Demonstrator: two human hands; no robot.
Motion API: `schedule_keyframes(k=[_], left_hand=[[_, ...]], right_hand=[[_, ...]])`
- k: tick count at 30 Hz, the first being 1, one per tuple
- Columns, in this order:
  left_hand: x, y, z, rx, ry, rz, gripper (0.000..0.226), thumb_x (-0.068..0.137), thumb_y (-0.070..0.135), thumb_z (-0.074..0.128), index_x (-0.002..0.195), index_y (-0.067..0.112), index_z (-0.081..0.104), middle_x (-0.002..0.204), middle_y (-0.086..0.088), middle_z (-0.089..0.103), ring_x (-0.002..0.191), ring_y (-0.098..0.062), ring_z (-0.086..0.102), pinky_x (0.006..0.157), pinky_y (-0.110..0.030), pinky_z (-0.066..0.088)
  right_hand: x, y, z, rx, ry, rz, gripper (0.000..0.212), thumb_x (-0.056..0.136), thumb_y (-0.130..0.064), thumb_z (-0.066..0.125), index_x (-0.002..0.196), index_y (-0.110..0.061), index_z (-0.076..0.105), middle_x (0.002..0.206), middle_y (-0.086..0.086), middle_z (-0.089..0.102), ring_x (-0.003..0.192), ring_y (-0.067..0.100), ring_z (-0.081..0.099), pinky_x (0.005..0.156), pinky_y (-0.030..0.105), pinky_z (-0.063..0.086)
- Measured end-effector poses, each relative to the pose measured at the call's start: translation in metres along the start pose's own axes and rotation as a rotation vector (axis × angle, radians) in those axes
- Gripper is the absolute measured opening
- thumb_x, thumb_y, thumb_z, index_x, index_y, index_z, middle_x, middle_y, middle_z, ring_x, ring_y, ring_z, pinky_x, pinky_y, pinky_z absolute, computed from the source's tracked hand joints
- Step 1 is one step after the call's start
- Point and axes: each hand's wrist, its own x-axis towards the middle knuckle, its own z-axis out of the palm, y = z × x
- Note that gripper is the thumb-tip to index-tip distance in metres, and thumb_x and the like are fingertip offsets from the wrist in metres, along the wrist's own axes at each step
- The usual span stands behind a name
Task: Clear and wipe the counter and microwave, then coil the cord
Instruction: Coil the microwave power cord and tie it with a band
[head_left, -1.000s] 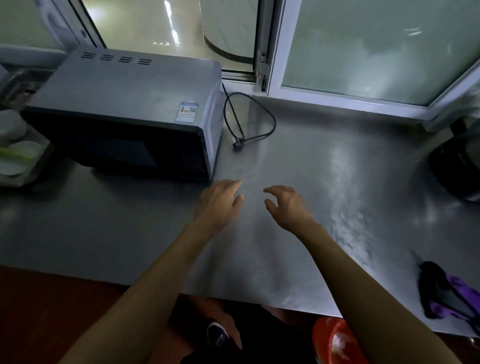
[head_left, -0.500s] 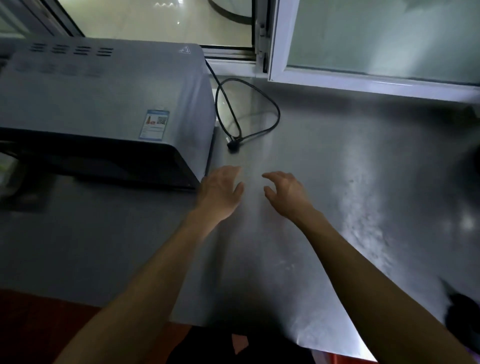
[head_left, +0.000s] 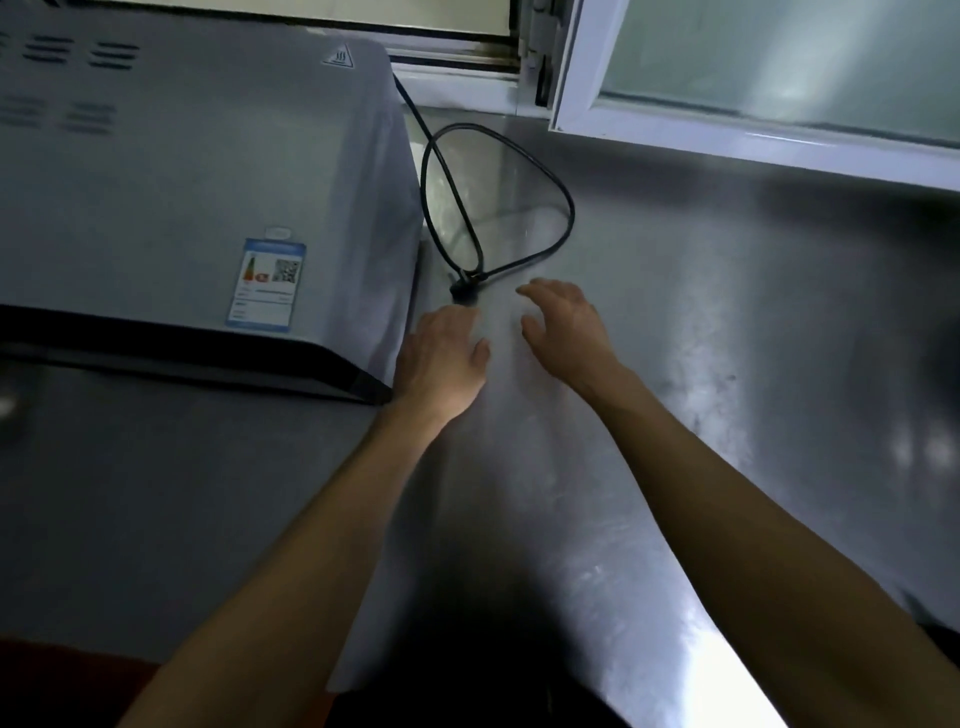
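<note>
Head view: the black power cord (head_left: 540, 176) lies in a loose loop on the steel counter (head_left: 675, 364), right of the microwave (head_left: 197, 182), its plug (head_left: 464, 291) nearest. Left hand (head_left: 441, 358) and right hand (head_left: 566, 327) hover near it, fingers relaxed, holding nothing. Best to pinch the plug first, then gather even loops without kinking.

Steel worktop (head_left: 727, 364), dull glare patches at right. Behind it, white-framed sliding window (head_left: 576, 78) w/ frosted pane (head_left: 779, 57); open gap at left shows a pale lit floor (head_left: 311, 10) beyond.
</note>
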Motion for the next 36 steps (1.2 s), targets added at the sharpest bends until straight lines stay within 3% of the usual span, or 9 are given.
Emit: schedule_keyframes(k=[9, 16, 22, 26, 31, 36], left_hand=[[0.021, -0.014, 0.018, -0.099, 0.058, 0.012, 0.039, 0.097, 0.029, 0.056, 0.134, 0.015, 0.055, 0.126, -0.005, 0.062, 0.119, -0.025, 0.057, 0.096, -0.038, 0.048], [0.025, -0.018, 0.026, -0.121, 0.063, 0.000, 0.037, 0.095, 0.028, 0.058, 0.130, 0.014, 0.057, 0.123, -0.007, 0.063, 0.117, -0.027, 0.057, 0.095, -0.039, 0.049], [0.011, -0.016, 0.024, -0.145, 0.095, -0.008, 0.034, 0.095, 0.025, 0.061, 0.126, 0.013, 0.062, 0.122, -0.006, 0.065, 0.115, -0.026, 0.059, 0.095, -0.040, 0.050], [-0.008, -0.016, 0.019, -0.162, 0.115, 0.020, 0.027, 0.095, 0.024, 0.060, 0.120, 0.014, 0.063, 0.118, -0.004, 0.065, 0.111, -0.024, 0.060, 0.090, -0.039, 0.053], [-0.035, -0.013, 0.012, -0.175, 0.128, 0.030, 0.028, 0.094, 0.020, 0.063, 0.121, 0.012, 0.063, 0.118, -0.006, 0.066, 0.110, -0.024, 0.060, 0.090, -0.036, 0.052], [-0.060, -0.008, 0.001, -0.180, 0.131, 0.033, 0.024, 0.094, 0.015, 0.061, 0.117, 0.007, 0.063, 0.114, -0.011, 0.065, 0.107, -0.029, 0.059, 0.089, -0.045, 0.052]], right_hand=[[0.054, -0.004, 0.024, -0.108, -0.036, -0.094, 0.043, 0.096, -0.016, 0.055, 0.139, -0.017, 0.052, 0.151, 0.005, 0.043, 0.145, 0.025, 0.028, 0.105, 0.050, 0.036], [0.063, -0.001, 0.035, -0.139, 0.011, -0.109, 0.044, 0.093, -0.011, 0.056, 0.136, -0.016, 0.055, 0.130, 0.008, 0.057, 0.127, 0.031, 0.044, 0.097, 0.045, 0.041], [0.048, 0.006, 0.034, -0.139, 0.049, -0.101, 0.021, 0.092, -0.017, 0.060, 0.109, -0.016, 0.072, 0.106, 0.009, 0.063, 0.108, 0.034, 0.051, 0.088, 0.043, 0.042], [0.028, 0.011, 0.026, -0.124, 0.065, -0.092, 0.017, 0.092, -0.013, 0.062, 0.105, -0.014, 0.073, 0.104, 0.008, 0.064, 0.106, 0.033, 0.051, 0.087, 0.039, 0.041], [-0.001, 0.014, 0.014, -0.040, 0.161, -0.144, 0.014, 0.083, -0.005, 0.073, 0.097, -0.008, 0.075, 0.098, 0.012, 0.067, 0.097, 0.035, 0.057, 0.081, 0.043, 0.049], [-0.034, 0.010, 0.002, -0.003, 0.276, -0.233, 0.013, 0.084, -0.004, 0.073, 0.096, -0.004, 0.075, 0.094, 0.016, 0.067, 0.089, 0.037, 0.060, 0.075, 0.042, 0.050]])
